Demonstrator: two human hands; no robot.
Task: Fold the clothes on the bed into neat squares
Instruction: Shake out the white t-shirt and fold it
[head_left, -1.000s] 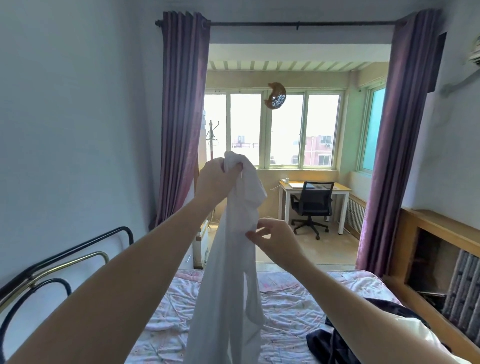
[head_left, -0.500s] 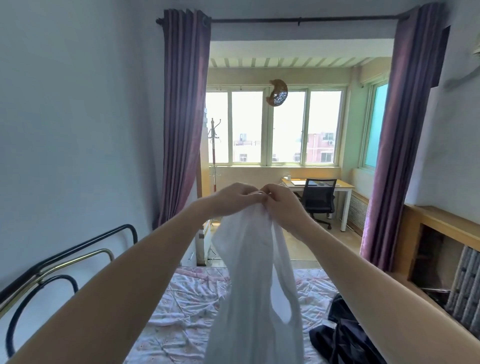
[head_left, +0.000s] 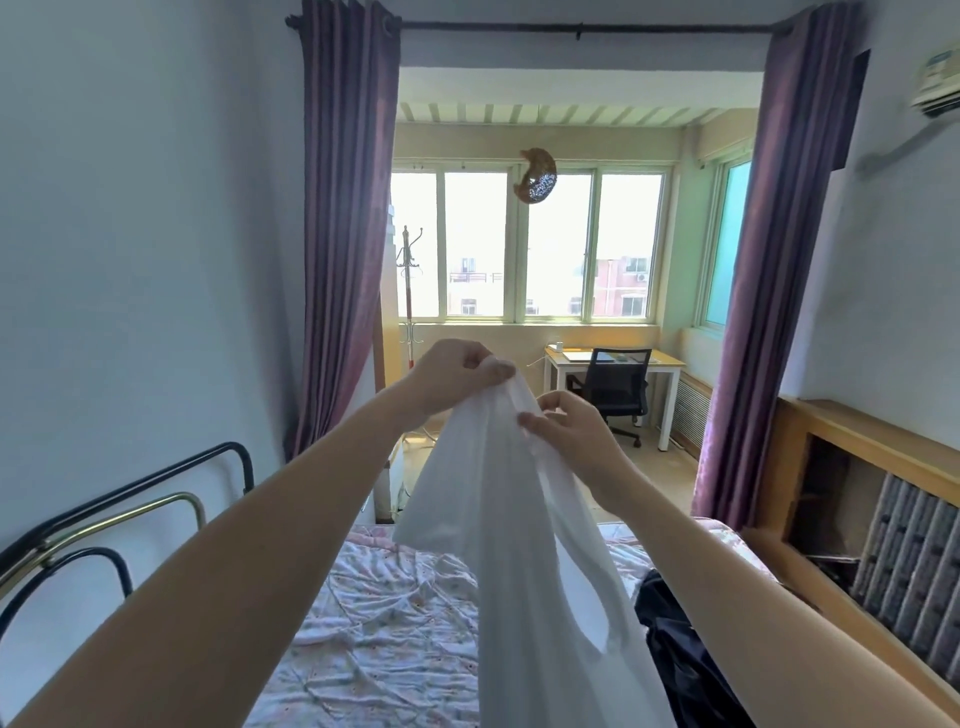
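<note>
Above the bed (head_left: 384, 618), held aloft by left hand (head_left: 452, 379) and right hand (head_left: 569, 431), both pinching the white shirt's (head_left: 498, 545) top edge so it hangs straight for folding.

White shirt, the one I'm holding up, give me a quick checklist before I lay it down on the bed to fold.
1. Left hand grip on the shirt top: ok.
2. Right hand pinching the top edge: ok.
3. Shirt hanging untwisted: not ok, it hangs bunched.
4. Bare sheet on the bed to the left: ok.
5. Dark clothes clear of the landing spot: cannot tell, shirt hides their edge.
</note>
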